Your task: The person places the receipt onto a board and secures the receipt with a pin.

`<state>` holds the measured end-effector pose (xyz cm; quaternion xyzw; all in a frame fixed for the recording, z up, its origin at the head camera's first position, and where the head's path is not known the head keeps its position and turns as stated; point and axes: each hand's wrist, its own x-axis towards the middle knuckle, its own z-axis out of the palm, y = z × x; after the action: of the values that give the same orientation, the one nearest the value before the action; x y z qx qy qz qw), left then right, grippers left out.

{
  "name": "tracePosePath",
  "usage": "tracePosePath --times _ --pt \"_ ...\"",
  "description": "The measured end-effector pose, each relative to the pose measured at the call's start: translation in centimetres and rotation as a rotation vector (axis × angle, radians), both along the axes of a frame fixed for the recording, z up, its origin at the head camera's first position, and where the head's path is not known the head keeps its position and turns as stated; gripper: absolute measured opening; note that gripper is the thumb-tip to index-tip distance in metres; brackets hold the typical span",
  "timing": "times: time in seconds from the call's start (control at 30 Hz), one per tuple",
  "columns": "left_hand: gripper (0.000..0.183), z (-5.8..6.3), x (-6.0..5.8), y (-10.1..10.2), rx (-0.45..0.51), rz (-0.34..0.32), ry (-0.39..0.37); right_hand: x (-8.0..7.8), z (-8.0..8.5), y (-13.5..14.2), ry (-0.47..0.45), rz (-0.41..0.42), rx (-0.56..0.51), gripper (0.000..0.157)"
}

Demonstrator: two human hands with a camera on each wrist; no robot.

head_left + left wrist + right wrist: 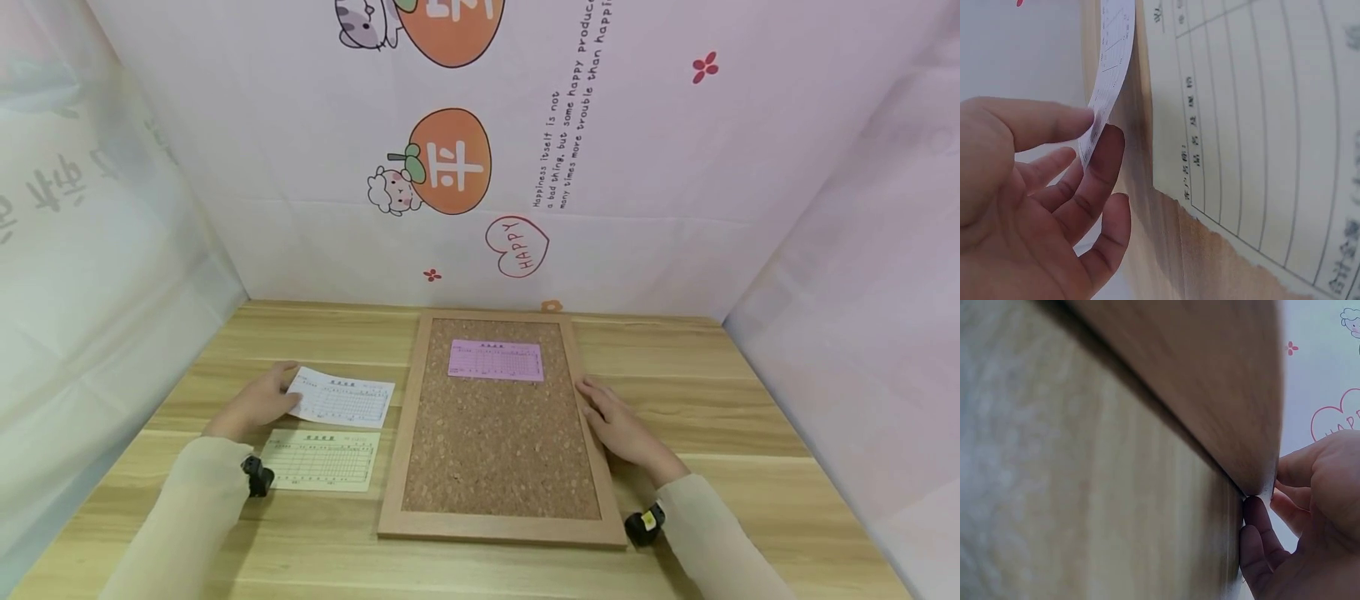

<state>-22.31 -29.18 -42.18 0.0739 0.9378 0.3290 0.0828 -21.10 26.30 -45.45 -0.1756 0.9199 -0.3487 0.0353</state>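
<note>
Fingers (pixel 1107 156), left hand (pixel 262 400): meeting thumb in a narrow pinch, holding one end of the white slip between them; remaining fingers bending loosely.
Fingers, right hand (pixel 618 425): lying relaxed and a little bent, touching the right side of the board's wooden frame (pixel 502 527).
White slip, printed form (pixel 348 402): sitting left of the board, apart from it; its pinched left end is standing clear of the tabletop.
Pale yellow slip, printed form (pixel 322 468): lying flat just on the near side of the white slip; one torn edge is showing in the left wrist view.
Cork board (pixel 502 450): lying on the tabletop between the two hands, its long sides running away from the person.
Pink slip, printed form (pixel 495 367): lying crosswise on the cork near the far end.
Tabletop, wood grain (pixel 750 517): supporting the board and the yellow slip.
Sleeves, pale (pixel 180 500): covering both forearms; a small black camera (pixel 257 477) is sitting at each wrist.
Backdrop, printed (pixel 645 167): standing behind the table, displaying orange fruits and a "HAPPY" heart.
</note>
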Motion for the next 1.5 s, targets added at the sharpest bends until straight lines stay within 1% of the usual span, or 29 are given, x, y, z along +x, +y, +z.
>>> tracePosePath --times 0.17,0.33,0.5,0.63,0.73,0.87,0.97,1.23,1.5 --pt "0.062 0.2 -0.1 -0.2 0.024 0.029 -0.016 0.0 0.2 0.0 0.01 0.001 0.008 0.049" --pt "0.061 0.3 -0.1 -0.4 0.084 0.05 -0.047 0.0 0.3 0.0 0.01 0.006 0.004 0.049" --pt "0.058 -0.2 -0.4 -0.6 0.117 0.083 -0.041 0.0 0.4 -0.1 0.003 -0.001 0.017 0.049" --pt "0.054 -0.6 -0.7 -0.7 0.185 0.1 -0.031 0.0 0.4 -0.2 0.008 -0.01 0.027 0.049" --pt "0.052 -0.6 -0.6 -0.7 0.247 0.106 -0.043 0.0 0.5 -0.3 0.019 -0.011 0.038 0.048" --pt "0.051 -0.4 -0.4 -0.7 0.276 0.126 -0.058 0.1 0.7 -0.4 0.031 -0.007 0.044 0.048" --pt "0.05 -0.3 -0.3 -0.7 0.274 0.134 -0.06 0.1 1.0 -0.5 0.034 -0.001 0.04 0.047" --pt "0.05 0.1 0.1 -0.6 0.309 0.133 -0.061 0.2 1.3 -0.6 0.053 -0.003 0.051 0.046" --pt "0.049 0.4 0.3 -0.8 0.336 0.105 -0.042 0.2 1.3 -0.7 0.06 -0.016 0.053 0.045"
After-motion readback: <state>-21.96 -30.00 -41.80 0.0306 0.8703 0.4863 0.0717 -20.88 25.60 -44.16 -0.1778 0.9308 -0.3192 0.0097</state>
